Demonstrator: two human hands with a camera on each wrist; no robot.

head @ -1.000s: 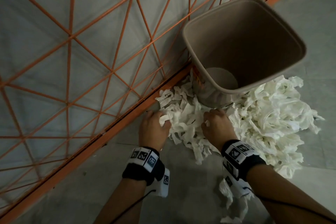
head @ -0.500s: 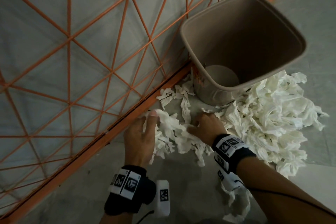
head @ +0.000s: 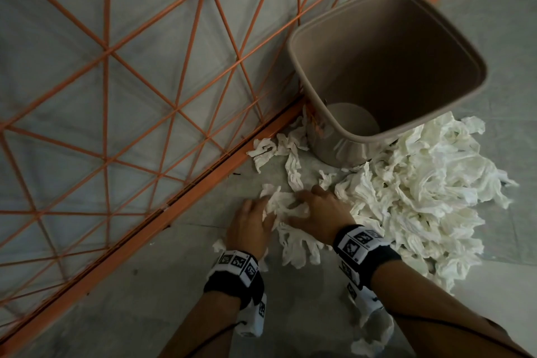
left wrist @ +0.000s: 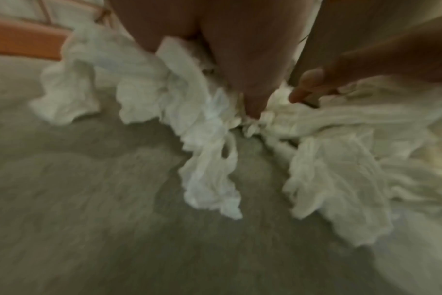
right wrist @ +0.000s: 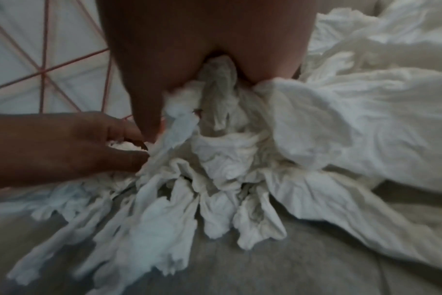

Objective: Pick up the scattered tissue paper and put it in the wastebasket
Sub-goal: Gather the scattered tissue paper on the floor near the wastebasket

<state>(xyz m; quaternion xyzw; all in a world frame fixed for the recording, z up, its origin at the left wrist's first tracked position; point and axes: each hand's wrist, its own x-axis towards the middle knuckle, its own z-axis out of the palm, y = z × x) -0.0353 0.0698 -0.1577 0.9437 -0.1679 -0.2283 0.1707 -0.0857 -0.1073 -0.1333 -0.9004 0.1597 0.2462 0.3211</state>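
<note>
A beige wastebasket (head: 392,46) stands upright on the grey floor, with no tissue visible inside it. A large heap of white tissue paper (head: 421,197) lies at its foot on the right. In front of the basket my left hand (head: 260,208) and right hand (head: 312,203) press in from both sides on a crumpled bundle of tissue (head: 286,208). From the right wrist, tissue (right wrist: 220,83) is bunched between the right thumb and fingers, and the left hand's bent fingers (right wrist: 124,147) grip the bundle's edge. The left wrist view is blurred, showing fingers dug into tissue (left wrist: 209,123).
An orange metal lattice fence with a floor rail (head: 203,174) runs diagonally along the left, close to the basket. Loose tissue scraps (head: 264,151) lie against the rail; more tissue (head: 374,325) lies under my right forearm. Bare grey floor (head: 130,299) lies at lower left.
Both hands have drawn back from the basket's base toward me and come closer together, raking a bundle of tissue with them. A few scraps stay behind by the rail.
</note>
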